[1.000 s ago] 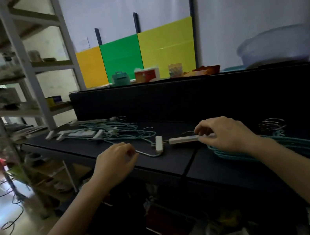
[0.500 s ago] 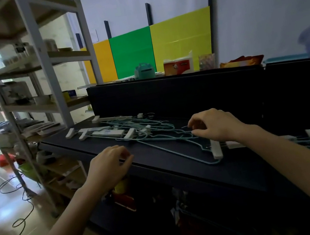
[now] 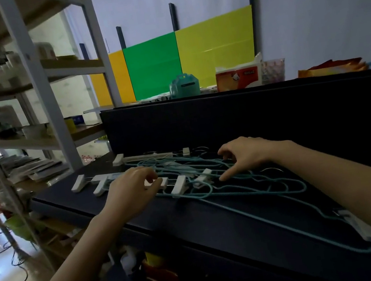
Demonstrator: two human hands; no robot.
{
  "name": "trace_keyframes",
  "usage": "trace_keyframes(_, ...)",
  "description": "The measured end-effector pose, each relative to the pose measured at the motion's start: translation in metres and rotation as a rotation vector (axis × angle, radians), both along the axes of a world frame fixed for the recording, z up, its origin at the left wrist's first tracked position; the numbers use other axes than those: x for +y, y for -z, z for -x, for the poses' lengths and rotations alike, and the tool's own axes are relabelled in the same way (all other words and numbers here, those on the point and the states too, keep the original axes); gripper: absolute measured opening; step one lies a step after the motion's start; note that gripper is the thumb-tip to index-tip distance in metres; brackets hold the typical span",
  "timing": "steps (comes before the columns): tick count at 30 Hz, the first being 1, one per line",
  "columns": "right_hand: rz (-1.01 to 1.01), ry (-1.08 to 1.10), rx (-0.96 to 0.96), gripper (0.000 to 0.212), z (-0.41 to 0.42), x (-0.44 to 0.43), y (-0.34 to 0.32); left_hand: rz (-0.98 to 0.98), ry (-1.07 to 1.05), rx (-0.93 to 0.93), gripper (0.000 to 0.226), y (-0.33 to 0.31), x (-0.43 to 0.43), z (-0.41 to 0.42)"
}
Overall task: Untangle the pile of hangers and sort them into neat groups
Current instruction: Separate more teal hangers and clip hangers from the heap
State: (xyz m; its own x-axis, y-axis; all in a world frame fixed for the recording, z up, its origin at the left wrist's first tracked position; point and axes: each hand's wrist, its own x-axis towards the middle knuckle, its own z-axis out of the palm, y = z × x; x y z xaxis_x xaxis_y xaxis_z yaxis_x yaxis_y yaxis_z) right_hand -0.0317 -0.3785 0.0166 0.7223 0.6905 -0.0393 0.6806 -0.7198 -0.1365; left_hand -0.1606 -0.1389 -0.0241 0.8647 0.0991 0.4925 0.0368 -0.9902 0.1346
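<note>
Plainly, the tangled pile of hangers (image 3: pixel 212 171) lay on the dark bench (image 3: pixel 219 223), toward its back left corner, close against the raised black back panel (image 3: pixel 249 114). It was a knot of teal wire hangers mixed with white clip hangers; loose white clips (image 3: pixel 78 183) and a white bar stuck out of its left side near the bench's left edge.

The left hand (image 3: pixel 130 193) sat at the left side of the pile with its fingers curled under. Its thumb and forefinger pinched the end of a white clip hanger (image 3: pixel 162 182), beside another white clip (image 3: pixel 179 185).

The right hand (image 3: pixel 246 154) rested on top of the teal wires near the back edge, knuckles up and fingers bent down into the tangle, one digit stretched out and touching a wire. Whether it had hooked a wire I could not tell, since the fingertips were lost among the loops.

One long teal hanger (image 3: pixel 261 208) trailed away from the pile toward the front right corner of the bench, where a white clip (image 3: pixel 359 225) was attached to its far end, partly under the right forearm.

A metal shelving rack (image 3: pixel 45 95) stood off the left edge. Yellow and green panels (image 3: pixel 154 66) leaned on the wall behind the back panel, with a small teal box (image 3: pixel 184 86) and a tissue pack (image 3: pixel 237 76) in front of them. Cables (image 3: pixel 4 271) lay on the floor at the left.
</note>
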Motion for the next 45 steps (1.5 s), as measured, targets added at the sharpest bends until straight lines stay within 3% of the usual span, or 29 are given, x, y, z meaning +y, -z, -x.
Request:
trace_keyframes(4, 0.102, -0.018, 0.145, 0.099, -0.019, 0.025, 0.007, 0.003, 0.030, -0.014, 0.023, 0.002, 0.027, -0.020)
trace_keyframes(8, 0.150, 0.030, 0.229, 0.101, -0.034, 0.037, 0.010, 0.036, 0.067, -0.017, 0.020, 0.001, 0.049, -0.037)
trace_keyframes(13, 0.087, 0.068, 0.241, 0.094, -0.043, 0.034, 0.005, 0.036, 0.108, -0.022, 0.017, 0.000, 0.067, -0.055)
trace_keyframes(17, -0.089, 0.118, 0.268, 0.090, -0.034, 0.022, -0.004, 0.044, 0.169, -0.015, 0.020, -0.001, 0.077, -0.066)
trace_keyframes(27, -0.354, 0.400, 0.164, 0.096, 0.011, -0.057, -0.019, 0.032, 0.253, 0.107, 0.055, 0.010, 0.092, -0.105)
trace_keyframes(31, -0.454, 0.509, 0.092, 0.101, 0.027, -0.098, -0.012, 0.129, 0.354, 0.228, 0.077, 0.008, 0.098, -0.107)
trace_keyframes(38, -0.577, 0.619, -0.032, 0.073, 0.048, -0.152, 0.017, 0.056, 0.593, 0.390, 0.100, 0.016, 0.119, -0.089)
trace_keyframes(45, -0.582, 0.701, -0.088, 0.079, 0.053, -0.163, 0.044, -0.037, 0.622, 0.262, 0.100, 0.024, 0.122, -0.082)
